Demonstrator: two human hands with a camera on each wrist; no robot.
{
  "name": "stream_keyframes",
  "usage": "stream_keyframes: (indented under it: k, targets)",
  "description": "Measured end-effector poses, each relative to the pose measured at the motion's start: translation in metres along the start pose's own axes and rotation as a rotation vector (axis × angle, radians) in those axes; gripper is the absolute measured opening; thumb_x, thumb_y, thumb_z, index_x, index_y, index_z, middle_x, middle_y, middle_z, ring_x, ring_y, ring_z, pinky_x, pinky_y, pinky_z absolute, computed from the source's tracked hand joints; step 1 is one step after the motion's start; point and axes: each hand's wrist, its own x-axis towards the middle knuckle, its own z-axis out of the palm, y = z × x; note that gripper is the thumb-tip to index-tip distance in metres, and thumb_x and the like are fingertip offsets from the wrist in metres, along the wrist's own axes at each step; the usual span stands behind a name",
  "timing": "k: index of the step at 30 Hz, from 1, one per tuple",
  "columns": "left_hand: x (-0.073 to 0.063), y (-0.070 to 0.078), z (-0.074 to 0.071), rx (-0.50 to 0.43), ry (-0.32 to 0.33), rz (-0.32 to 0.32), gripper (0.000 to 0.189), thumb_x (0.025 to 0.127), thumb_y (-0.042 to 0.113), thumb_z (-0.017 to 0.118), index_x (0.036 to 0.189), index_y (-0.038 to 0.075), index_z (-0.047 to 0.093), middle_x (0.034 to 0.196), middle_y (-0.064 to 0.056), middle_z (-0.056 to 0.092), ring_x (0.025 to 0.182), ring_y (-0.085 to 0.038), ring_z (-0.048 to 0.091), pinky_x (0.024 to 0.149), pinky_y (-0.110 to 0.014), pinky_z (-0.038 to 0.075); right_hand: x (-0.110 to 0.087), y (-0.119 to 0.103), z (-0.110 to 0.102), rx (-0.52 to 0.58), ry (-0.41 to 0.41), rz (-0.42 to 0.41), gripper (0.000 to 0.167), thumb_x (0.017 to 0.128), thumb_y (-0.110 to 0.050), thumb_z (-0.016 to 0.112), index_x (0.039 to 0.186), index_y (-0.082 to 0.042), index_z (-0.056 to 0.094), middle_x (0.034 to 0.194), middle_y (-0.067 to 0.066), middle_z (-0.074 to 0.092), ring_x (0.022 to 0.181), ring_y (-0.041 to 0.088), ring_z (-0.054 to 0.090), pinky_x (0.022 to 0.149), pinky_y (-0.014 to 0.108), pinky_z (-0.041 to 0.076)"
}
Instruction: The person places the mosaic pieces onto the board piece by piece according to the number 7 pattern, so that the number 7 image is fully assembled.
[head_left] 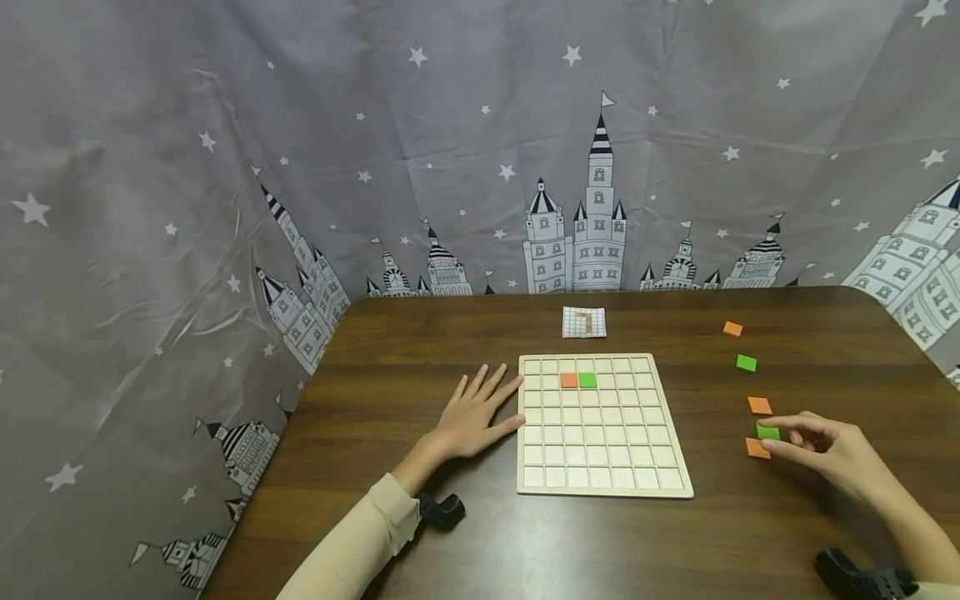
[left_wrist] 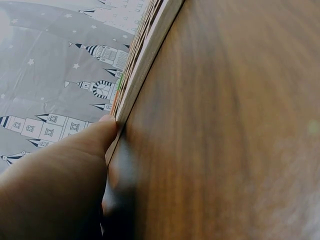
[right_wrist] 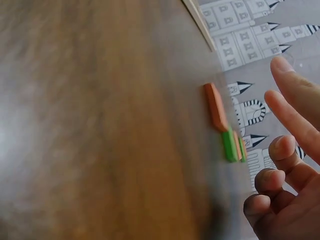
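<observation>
Right hand pinches green tile on bench, between two orange tiles. Left hand flat, fingers spread, thumb touching grid board left edge.

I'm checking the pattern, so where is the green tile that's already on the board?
In the head view, the green tile sits in the wooden grid board's second row from the far edge, fourth column from the left, right beside the orange tile.
</observation>
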Motion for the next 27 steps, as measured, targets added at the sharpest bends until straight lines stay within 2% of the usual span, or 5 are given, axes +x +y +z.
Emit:
stream_keyframes:
  k: [7,13,20,27]
  targets:
    - [0.000,-0.001,0.002,-0.001,0.000,-0.001,0.070,0.102,0.060,0.038,0.161,0.025,0.023,0.166,-0.009,0.014,0.151,-0.037,0.006,0.117,-0.061,0.005,-0.006,0.009,0.001,-0.029,-0.003,-0.002,0.021,0.085,-0.005,0.078,0.106,-0.004,0.074,0.075,-0.006,0.046,0.063,0.009,0.040,0.051,0.028,0.029]
    - [0.001,-0.002,0.003,0.009,-0.011,-0.013,0.071,0.101,0.063,0.035,0.161,0.028,0.020,0.166,-0.006,0.011,0.151,-0.035,0.004,0.118,-0.059,0.004,-0.005,0.014,0.004,-0.014,-0.006,-0.049,0.024,0.083,-0.001,0.079,0.106,-0.005,0.075,0.075,-0.003,0.045,0.065,0.009,0.040,0.053,0.026,0.029]
    - [0.000,-0.002,0.003,0.000,0.004,0.000,0.070,0.102,0.061,0.037,0.161,0.026,0.023,0.166,-0.009,0.014,0.151,-0.037,0.006,0.117,-0.061,0.006,-0.004,0.021,0.010,-0.008,0.009,-0.104,0.031,0.076,0.008,0.081,0.102,-0.008,0.077,0.073,-0.001,0.044,0.064,0.010,0.037,0.052,0.026,0.027]
    - [0.001,-0.002,0.003,0.006,-0.004,-0.005,0.071,0.102,0.062,0.035,0.161,0.027,0.021,0.166,-0.008,0.012,0.151,-0.036,0.005,0.118,-0.060,0.004,-0.004,0.023,0.011,-0.018,0.020,-0.120,0.033,0.073,0.011,0.081,0.100,-0.008,0.077,0.073,-0.001,0.043,0.064,0.011,0.037,0.052,0.026,0.028]
